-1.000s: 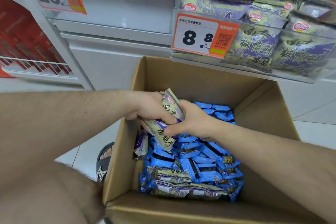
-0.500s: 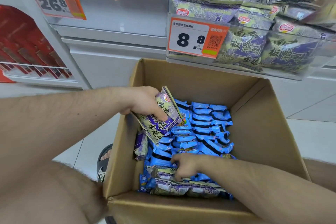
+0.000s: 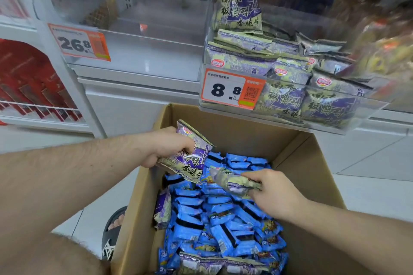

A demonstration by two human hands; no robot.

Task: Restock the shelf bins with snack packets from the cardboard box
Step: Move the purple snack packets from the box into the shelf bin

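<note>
Cardboard box [image 3: 312,185] sits open on the floor below the clear shelf bin [image 3: 290,116], mid-gathering of stock. Left hand [image 3: 165,147] clasps purple snack packets [image 3: 190,158] over the box; right hand [image 3: 272,194] pinches another packet [image 3: 232,182] just beside them. Next, likely: stack it with the left bunch, then lift to the bin.

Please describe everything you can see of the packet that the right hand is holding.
The packet is a small sealed snack bag of shiny film, pale green and purple, blurred by motion. It lies roughly flat above the blue packets in the cardboard box, pinched at its right end by the right hand. Its print cannot be read.
</note>
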